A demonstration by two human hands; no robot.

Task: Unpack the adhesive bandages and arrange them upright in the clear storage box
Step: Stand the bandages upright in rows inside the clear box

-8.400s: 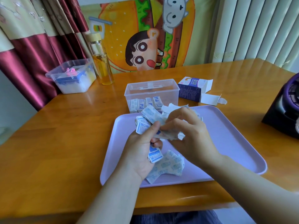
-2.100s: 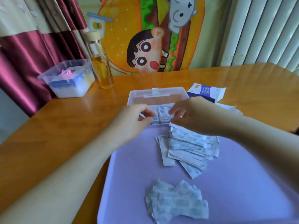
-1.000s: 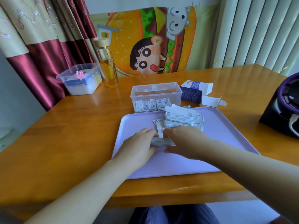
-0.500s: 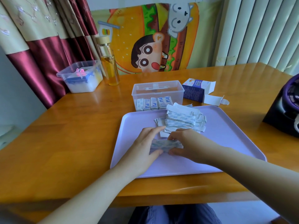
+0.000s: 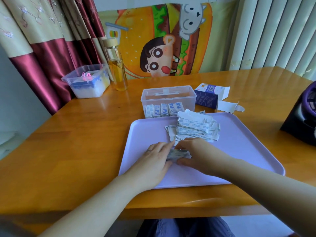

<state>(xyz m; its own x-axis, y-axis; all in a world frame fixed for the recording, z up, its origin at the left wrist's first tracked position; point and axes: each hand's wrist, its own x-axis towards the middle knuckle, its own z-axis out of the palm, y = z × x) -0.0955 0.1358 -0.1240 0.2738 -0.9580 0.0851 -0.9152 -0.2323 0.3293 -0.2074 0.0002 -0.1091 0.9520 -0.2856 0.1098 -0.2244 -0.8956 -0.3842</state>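
Observation:
A small bunch of wrapped bandages (image 5: pixel 177 153) lies on the lilac tray (image 5: pixel 239 151), squeezed between both hands. My left hand (image 5: pixel 153 158) presses its straight fingers against the bunch's left side. My right hand (image 5: pixel 196 154) curls thumb and fingers round its right side. Behind them a larger heap of bandage strips (image 5: pixel 195 129) lies on the tray's far part. The clear storage box (image 5: pixel 168 98) stands just beyond the tray, with a row of several bandages (image 5: pixel 164 109) upright along its front wall.
The opened blue bandage carton (image 5: pixel 207 97) lies right of the box on the wooden table (image 5: pixel 68 142). A glass bottle (image 5: pixel 117 69) and a lidded plastic container (image 5: pixel 88 82) stand at the back left. A dark purple object (image 5: pixel 304 113) sits at the right edge.
The hands came back from the clear box to the near bunch on the tray. Over the last second they closed in on it and gathered it tighter.

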